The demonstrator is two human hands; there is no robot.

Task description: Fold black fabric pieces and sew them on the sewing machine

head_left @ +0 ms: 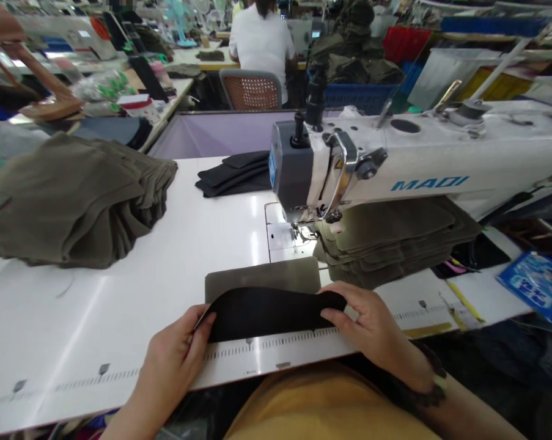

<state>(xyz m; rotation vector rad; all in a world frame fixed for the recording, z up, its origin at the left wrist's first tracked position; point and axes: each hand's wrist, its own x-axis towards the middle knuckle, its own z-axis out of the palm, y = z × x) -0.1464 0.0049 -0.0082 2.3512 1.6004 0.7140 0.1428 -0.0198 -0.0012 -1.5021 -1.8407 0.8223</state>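
A black fabric piece (266, 313) is stretched between my two hands near the table's front edge. My left hand (177, 348) pinches its left end between thumb and fingers. At the other end, my right hand (367, 324) grips the right corner, thumb on top. Just behind, partly covered by the black piece, an olive fabric panel (266, 275) lies flat on the white table. The sewing machine's needle area (303, 232) is beyond that panel, a little to the right.
Olive panels are stacked under the sewing machine arm (422, 159), and a large olive fabric pile (74, 195) sits at left. Folded black pieces (234, 174) lie behind. A blue packet (537, 284) is at right. A person in white (261, 46) sits farther back.
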